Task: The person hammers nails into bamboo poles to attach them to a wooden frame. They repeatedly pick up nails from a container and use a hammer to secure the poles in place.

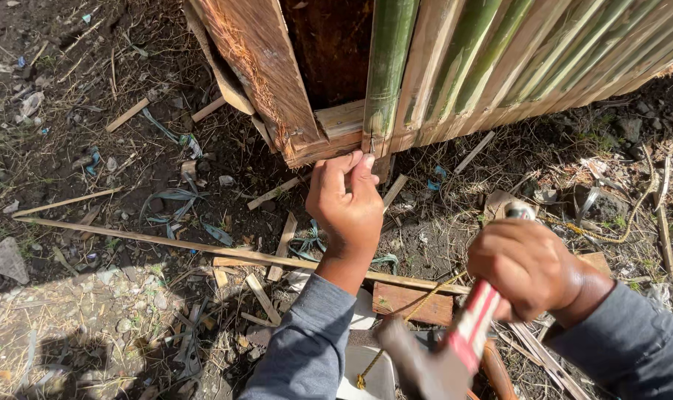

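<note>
Hammer handle slants up-right; nail stands upright

Left hand is resting against the bottom edge of the fence, fingertips touching the bamboo slat and the plank to its left. Right hand is sitting nearer the camera, to the right, gripping the hammer. A long stick is lying on the ground left of both, running under the left forearm.
</note>
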